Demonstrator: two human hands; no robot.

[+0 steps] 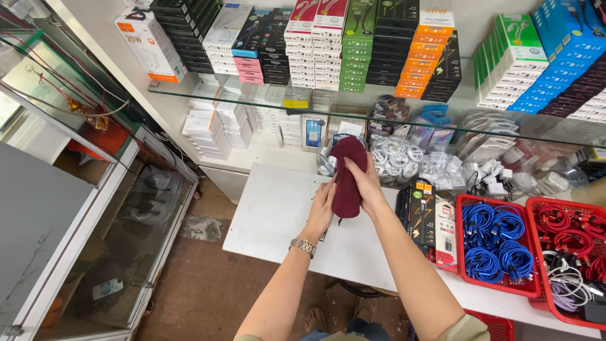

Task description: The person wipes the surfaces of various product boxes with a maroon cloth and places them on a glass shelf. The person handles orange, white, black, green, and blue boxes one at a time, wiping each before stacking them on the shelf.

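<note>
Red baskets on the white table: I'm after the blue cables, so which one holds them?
The left red basket, beside the boxed chargers, holds only blue coiled cables; the right red basket holds red and white ones.

White desk (271,215) against the wall. Red basket (499,287) of coiled blue cables (495,243) — beside it a second red basket (536,252) with red and white cables. Boxed chargers (429,221) lie just left of the baskets. Glass shelf (252,101) carries stacked coloured boxes (353,44) — bagged white cables (404,158) beneath.
</note>
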